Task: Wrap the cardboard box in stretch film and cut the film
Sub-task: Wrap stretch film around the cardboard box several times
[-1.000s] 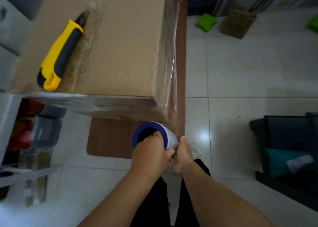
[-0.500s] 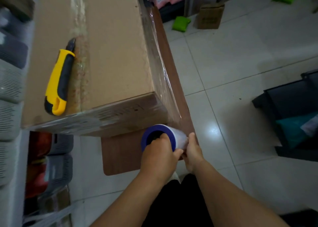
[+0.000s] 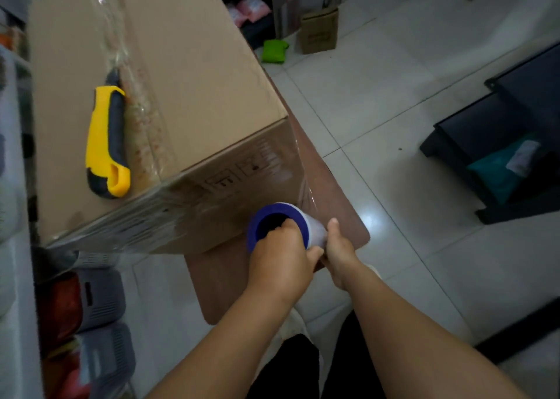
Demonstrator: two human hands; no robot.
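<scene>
A large cardboard box (image 3: 181,74) stands on a small brown table (image 3: 336,192), its near side covered in shiny stretch film. The film roll (image 3: 312,226), with a blue core, is held upright at the box's near right corner. My left hand (image 3: 281,259) grips the roll's top rim, fingers in the core. My right hand (image 3: 341,247) holds the roll's right side, thumb up. A strip of film runs from the roll to the box corner. A yellow and black utility knife (image 3: 106,141) lies on the box's top.
Grey and red storage bins (image 3: 91,307) are stacked at the lower left. On the white tiled floor lie a small cardboard box (image 3: 319,30) and green pouches (image 3: 274,52). A dark shelf unit (image 3: 500,144) stands to the right.
The view has swung round the box's near right corner, so its near side faces me more. Both hands still hold the roll, which has moved left along that side.
</scene>
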